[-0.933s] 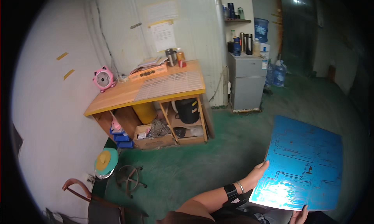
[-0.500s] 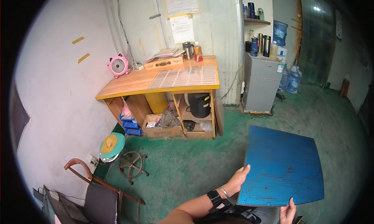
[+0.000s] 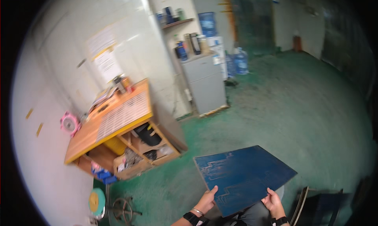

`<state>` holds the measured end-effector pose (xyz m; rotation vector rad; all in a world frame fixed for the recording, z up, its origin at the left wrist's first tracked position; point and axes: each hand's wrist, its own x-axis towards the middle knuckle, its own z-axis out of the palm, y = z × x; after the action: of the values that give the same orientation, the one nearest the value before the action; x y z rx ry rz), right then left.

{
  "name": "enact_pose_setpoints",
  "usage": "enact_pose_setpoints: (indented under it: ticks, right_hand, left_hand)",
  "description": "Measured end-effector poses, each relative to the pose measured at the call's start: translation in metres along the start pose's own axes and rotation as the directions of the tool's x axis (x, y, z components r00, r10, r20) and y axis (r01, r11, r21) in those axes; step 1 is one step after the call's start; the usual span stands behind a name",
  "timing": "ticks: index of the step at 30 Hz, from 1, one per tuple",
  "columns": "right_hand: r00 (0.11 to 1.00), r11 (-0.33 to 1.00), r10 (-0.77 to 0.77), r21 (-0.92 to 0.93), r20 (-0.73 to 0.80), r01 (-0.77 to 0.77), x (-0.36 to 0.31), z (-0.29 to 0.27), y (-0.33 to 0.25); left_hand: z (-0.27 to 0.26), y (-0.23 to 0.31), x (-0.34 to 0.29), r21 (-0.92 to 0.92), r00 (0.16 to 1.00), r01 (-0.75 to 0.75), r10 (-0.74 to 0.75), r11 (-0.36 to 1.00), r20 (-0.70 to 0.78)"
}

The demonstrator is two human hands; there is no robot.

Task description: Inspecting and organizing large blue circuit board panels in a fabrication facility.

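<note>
A large flat blue circuit board panel point(image 3: 246, 175) with thin trace-like lines on its face is held out in front of me, above my lap. My left hand point(image 3: 207, 200) grips its left edge, thumb on top. On the near right edge, my right hand point(image 3: 273, 202) pinches it, also with the thumb on top. The fingers beneath the panel are hidden. Most of the trace lines show along its left side and near edge.
A wooden desk point(image 3: 84, 141) with open shelves stands at left, a pink fan point(image 3: 70, 123) on it. Beyond is a small grey fridge point(image 3: 206, 84) bearing bottles, with large water bottles point(image 3: 241, 61) beside it. A frame with dark panels point(image 3: 319, 208) stands at lower right.
My view has swung to the right, so the desk sits further left and the frame comes into sight. The panel is turned and tilted flatter, with both hands still on it.
</note>
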<state>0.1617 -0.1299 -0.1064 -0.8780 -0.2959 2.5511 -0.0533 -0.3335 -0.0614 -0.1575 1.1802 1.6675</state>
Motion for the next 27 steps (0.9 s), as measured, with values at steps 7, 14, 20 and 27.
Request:
enact_pose_setpoints:
  ticks: [7,14,20,27]
  right_hand:
    - [0.995,0.996,0.069,0.046,0.07,-0.073,0.016,-0.01,-0.015]
    - [0.912,0.929,0.217,0.212,0.348,-0.302,0.022,-0.022,-0.042]
    - [0.957,0.918,0.203,0.299,0.208,-0.26,0.035,-0.017,-0.082]
    - [0.858,0.977,0.152,0.204,-0.49,-0.057,-0.026,0.005,-0.088]
  left_hand:
    - [0.014,-0.007,0.041,0.533,0.999,-0.039,0.02,0.845,0.041]
    - [0.053,-0.006,0.094,0.468,0.962,0.237,-0.139,0.852,-0.233]
    - [0.061,0.031,0.127,0.895,0.994,-0.09,0.093,0.437,0.055]
    - [0.153,0.118,0.131,0.91,0.94,-0.176,-0.34,-0.375,0.042]
